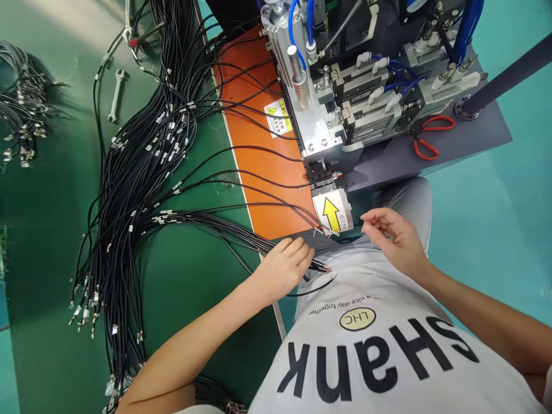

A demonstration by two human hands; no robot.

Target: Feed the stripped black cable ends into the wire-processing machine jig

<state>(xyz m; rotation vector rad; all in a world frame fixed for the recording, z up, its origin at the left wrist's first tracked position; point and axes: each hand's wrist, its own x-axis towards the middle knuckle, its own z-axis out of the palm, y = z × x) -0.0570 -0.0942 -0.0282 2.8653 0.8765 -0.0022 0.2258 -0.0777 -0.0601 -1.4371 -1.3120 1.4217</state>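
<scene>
My left hand (287, 269) is closed around a bundle of thin black cables (228, 226) at the edge of the green table. The stripped ends of the bundle (328, 269) stick out past my fingers, over my lap. Below them a single black cable (313, 291) curves with its bare end free. My right hand (395, 238) hovers to the right, thumb and forefinger slightly apart with nothing visible between them. Just left of it is the machine's white feed end with a yellow arrow (332, 214). Several cables run across the orange plate (254, 155) into the machine (314, 126).
A large heap of black cables (125, 190) with small metal ends covers the green table (43, 230). A wrench (118, 96) and a grey cable bundle (23, 103) lie farther left. Red-handled scissors (431, 137) rest on the machine's dark base (470, 138).
</scene>
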